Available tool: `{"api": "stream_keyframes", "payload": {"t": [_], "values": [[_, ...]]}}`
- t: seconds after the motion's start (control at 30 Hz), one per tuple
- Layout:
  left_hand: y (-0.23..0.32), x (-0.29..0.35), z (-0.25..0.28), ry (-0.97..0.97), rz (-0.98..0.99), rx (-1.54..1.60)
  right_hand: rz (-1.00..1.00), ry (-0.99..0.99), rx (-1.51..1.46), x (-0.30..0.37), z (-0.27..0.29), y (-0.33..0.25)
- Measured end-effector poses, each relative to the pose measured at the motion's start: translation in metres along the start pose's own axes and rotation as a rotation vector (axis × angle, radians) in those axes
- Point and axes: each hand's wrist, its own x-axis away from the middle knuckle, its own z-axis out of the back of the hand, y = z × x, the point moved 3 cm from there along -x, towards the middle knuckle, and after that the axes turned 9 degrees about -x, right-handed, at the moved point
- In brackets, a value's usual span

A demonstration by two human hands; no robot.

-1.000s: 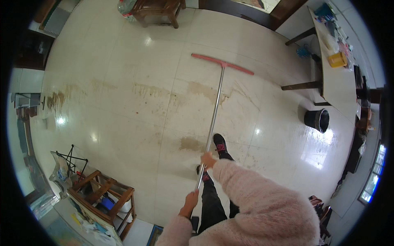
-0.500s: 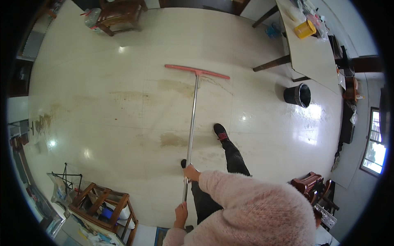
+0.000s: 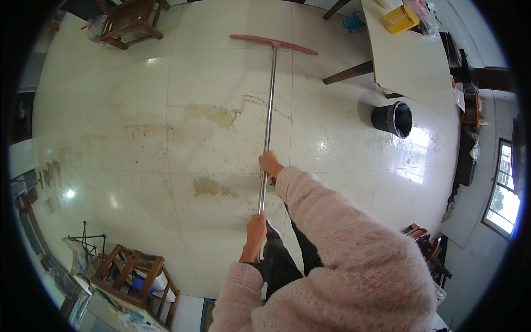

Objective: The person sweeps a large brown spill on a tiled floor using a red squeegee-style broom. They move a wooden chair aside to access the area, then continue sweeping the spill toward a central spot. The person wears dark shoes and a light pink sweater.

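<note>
A floor squeegee with a pinkish-red head (image 3: 275, 42) and a long silver pole (image 3: 270, 102) stretches away from me across the tiles. My right hand (image 3: 270, 164) wraps round the pole about midway, its arm reaching forward in a fuzzy pink sleeve. Lower down, close to my body, my left hand (image 3: 255, 229) is closed on the pole's near part. The head lies far ahead, beyond brown wet-looking stains (image 3: 213, 114) on the pale floor. Another stain (image 3: 213, 187) lies left of the pole, nearer me. My sleeves partly hide my dark-trousered legs.
A black bin (image 3: 391, 119) stands at right, below a pale table (image 3: 409, 61) with dark legs and a yellow container (image 3: 400, 19). At far left is a wooden chair (image 3: 131, 21). A wooden frame (image 3: 138, 271) stands at lower left, dark wooden furniture (image 3: 428, 243) at lower right.
The squeegee head has moved farther ahead, past the stains. Both hands have gone forward with the pole, and my right arm is more stretched. My feet have shifted and the view has moved slightly.
</note>
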Motion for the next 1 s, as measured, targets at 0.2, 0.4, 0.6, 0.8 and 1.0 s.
{"api": "stream_keyframes", "payload": {"t": [0.2,0.4,0.6,0.8,1.0], "values": [[-0.154,0.160,-0.044,-0.158,0.247,-0.022,0.172,-0.067,-0.027,0.139,-0.114,-0.138],[-0.239,0.291,-0.059,-0.086,0.242,-0.270,-0.160,-0.165,-0.909,0.226,-0.214,-0.219],[-0.207,0.296,-0.077,0.038,0.171,-0.175,-0.834,0.058,-1.644,0.249,-0.228,-0.196],[-0.147,0.324,-0.136,0.046,0.149,-0.210,-0.677,-0.109,-1.752,0.310,-0.234,-0.126],[-0.050,0.327,-0.220,-0.028,0.087,-0.253,-0.645,-0.130,-1.879,0.399,-0.218,0.008]]}}
